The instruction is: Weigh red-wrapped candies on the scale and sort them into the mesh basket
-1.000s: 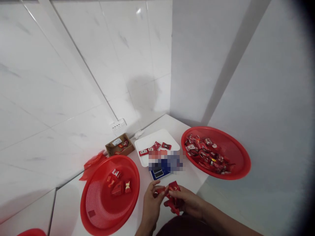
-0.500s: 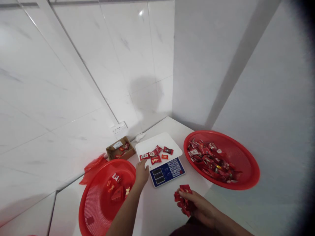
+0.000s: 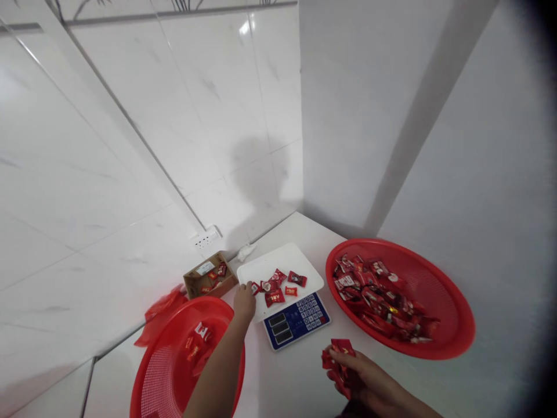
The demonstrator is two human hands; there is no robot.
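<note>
A blue digital scale [image 3: 296, 319] with a white weighing tray [image 3: 278, 264] stands on the white table. Several red candy packets [image 3: 278, 285] lie on the tray. My left hand [image 3: 244, 301] reaches over the tray's left edge, fingers curled round a red packet there. Near the table's front edge my right hand [image 3: 363, 380] is closed on a red bag [image 3: 337, 360]. To the right, a red basket [image 3: 452, 307] holds many red candies [image 3: 378, 299]. To the left, a second red basket [image 3: 169, 366] holds a few packets [image 3: 198, 339].
A small brown cardboard box [image 3: 209, 277] with a few candies sits by the tiled wall, under a wall socket [image 3: 204, 238]. Red plastic bags [image 3: 159, 313] lie behind the left basket. A crumpled white scrap [image 3: 246, 251] lies behind the scale.
My left hand left the red bag and stretched out to the scale tray's left edge, closing on a packet. My right hand kept the bag. The camera tilted slightly.
</note>
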